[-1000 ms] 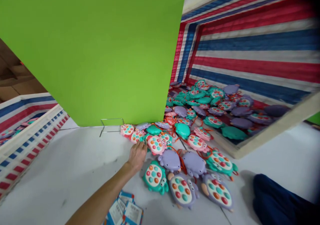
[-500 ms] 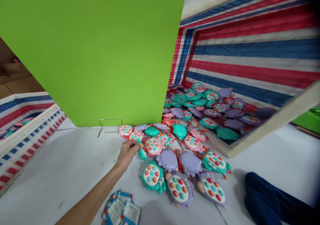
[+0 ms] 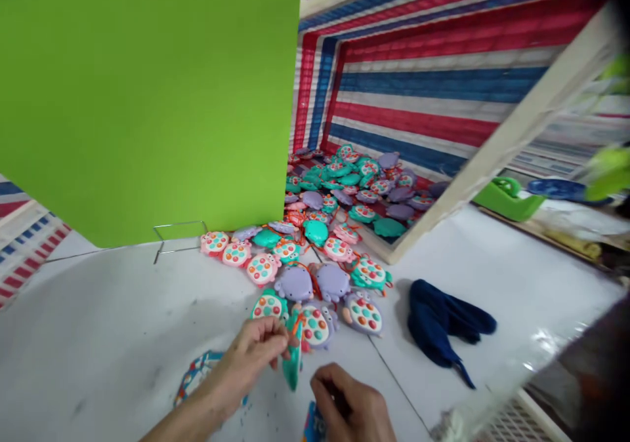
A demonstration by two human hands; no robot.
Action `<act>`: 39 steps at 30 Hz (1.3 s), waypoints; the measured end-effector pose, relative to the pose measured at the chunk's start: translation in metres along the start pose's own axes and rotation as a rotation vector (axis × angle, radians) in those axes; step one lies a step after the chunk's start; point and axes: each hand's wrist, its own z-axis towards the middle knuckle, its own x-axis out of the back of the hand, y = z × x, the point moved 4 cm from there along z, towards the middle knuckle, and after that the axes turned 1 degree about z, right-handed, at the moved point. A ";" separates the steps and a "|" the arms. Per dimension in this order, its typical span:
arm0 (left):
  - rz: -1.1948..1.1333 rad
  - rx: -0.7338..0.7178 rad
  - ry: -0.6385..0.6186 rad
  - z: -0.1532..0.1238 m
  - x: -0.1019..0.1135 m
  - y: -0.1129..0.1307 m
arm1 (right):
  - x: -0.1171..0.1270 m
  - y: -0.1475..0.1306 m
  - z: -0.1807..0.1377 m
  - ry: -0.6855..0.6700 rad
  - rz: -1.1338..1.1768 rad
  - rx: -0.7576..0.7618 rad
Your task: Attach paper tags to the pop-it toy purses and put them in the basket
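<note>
A lime-green panel [image 3: 147,101] fills the upper left of the frame. A red, white and blue striped bin [image 3: 418,81] fills the upper right, heaped with turtle-shaped pop toys [image 3: 315,232] that spill onto the white floor [image 3: 108,311] towards bottom centre. A navy cloth [image 3: 440,324] lies right of them. At bottom centre, the left hand [image 3: 249,363] pinches a teal turtle toy [image 3: 293,357] edge-on, fingers closed narrowly on it. The right hand [image 3: 349,406] curls beside it, above a blue printed card [image 3: 311,425]; whether it holds anything is unclear.
</note>
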 end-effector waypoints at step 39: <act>0.379 -0.470 0.013 -0.028 -0.046 -0.011 | 0.041 -0.020 -0.003 -0.138 -0.291 0.308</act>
